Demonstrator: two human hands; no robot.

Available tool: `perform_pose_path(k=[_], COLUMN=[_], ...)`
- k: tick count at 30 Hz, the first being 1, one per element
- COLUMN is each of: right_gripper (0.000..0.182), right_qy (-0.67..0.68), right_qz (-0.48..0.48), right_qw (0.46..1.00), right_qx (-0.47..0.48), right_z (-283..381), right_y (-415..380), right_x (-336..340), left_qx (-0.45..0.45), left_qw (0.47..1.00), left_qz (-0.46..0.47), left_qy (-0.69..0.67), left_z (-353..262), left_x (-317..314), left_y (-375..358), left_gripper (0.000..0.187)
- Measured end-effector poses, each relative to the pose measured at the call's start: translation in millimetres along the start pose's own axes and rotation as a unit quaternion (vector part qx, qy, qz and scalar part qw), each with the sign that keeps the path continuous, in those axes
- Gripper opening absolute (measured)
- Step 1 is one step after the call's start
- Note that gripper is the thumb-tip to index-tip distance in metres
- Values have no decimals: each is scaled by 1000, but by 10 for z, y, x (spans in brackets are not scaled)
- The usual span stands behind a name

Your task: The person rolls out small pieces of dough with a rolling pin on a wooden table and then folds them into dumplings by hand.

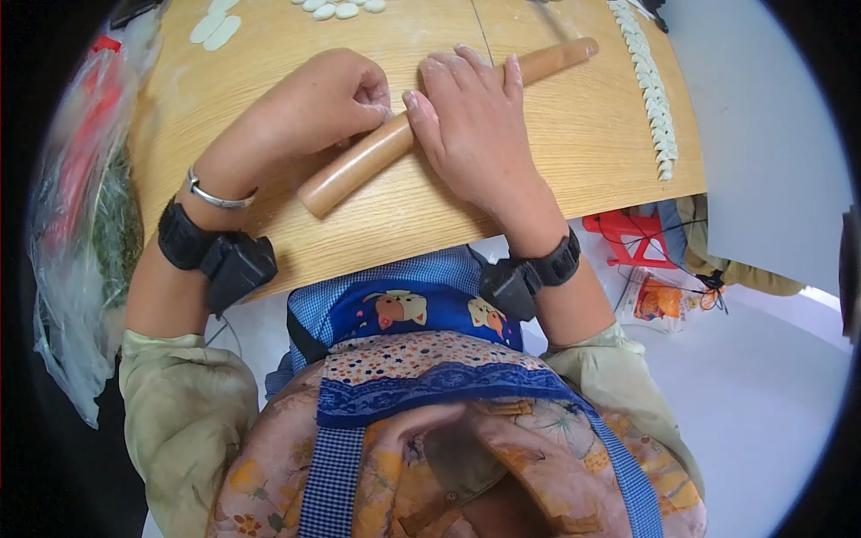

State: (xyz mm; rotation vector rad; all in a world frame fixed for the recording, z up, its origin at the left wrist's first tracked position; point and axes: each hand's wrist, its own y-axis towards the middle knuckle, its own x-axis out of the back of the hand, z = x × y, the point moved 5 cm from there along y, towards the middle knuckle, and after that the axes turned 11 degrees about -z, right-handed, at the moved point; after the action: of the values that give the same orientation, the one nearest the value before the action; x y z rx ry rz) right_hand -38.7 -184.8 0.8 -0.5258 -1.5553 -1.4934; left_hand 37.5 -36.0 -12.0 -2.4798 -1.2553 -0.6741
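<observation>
A wooden rolling pin [359, 165] lies slantwise on the wooden table [574, 170], its upper end towards the right. Over its middle rests my right hand [475, 125], palm down, fingers somewhat spread and dusted with flour. Just left of the pin is my left hand [345, 94], its fingers curled together near the pin; what they pinch, if anything, is hidden. Flat pale dough rounds [222, 32] lie at the table's upper left, and several small dough pieces [347, 11] sit at the top edge.
A long row of folded dough pieces [653, 99] runs along the table's right side. Plastic bags [76, 206] hang at the left edge. Below the table on the right are a red stool [628, 235] and an orange packet [659, 299]. A white panel [771, 134] stands at the right.
</observation>
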Motion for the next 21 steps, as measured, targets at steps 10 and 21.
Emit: perform_pose_path(k=[10,21], right_gripper=[44,55], right_qy=[19,27], right_qz=[10,39], right_qw=[1000,998], right_qx=[-4,-35], right_z=[-61,-108], right_y=[-254,-565], right_x=[164,340], left_qx=[-1,-77], left_qw=[1000,997], left_qz=[25,4], left_qy=[4,-23], left_z=[-53,-128], left_x=[5,-77], left_y=[6,-46], left_gripper=[16,10])
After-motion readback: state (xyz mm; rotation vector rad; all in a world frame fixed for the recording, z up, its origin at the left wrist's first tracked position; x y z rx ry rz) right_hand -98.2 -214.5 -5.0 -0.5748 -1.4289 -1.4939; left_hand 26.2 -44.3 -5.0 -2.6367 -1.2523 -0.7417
